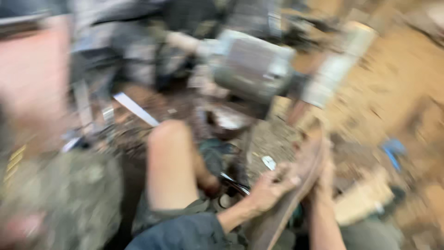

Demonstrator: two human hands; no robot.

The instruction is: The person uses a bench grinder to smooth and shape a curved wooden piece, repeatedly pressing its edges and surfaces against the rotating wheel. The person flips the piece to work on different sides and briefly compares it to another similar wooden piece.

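Note:
The picture is blurred by motion. My left hand [270, 187] and my right hand [323, 178] are both closed around a long, flat brown piece [282, 215] that slants from the lower middle up towards the right. The left hand grips its near face and the right hand holds the far edge. Above the hands stands a grey motor [252, 65] with a pale wheel [337, 65] on its right end. The top of the brown piece [314, 153] lies below that wheel, apart from it.
My bare knee [169, 157] rises left of the hands. A dark looped tool [231, 185] lies on the dirty floor beside it. A white strip [136, 109] lies at the back left, a blue object [393, 150] and a pale block [365, 194] at the right.

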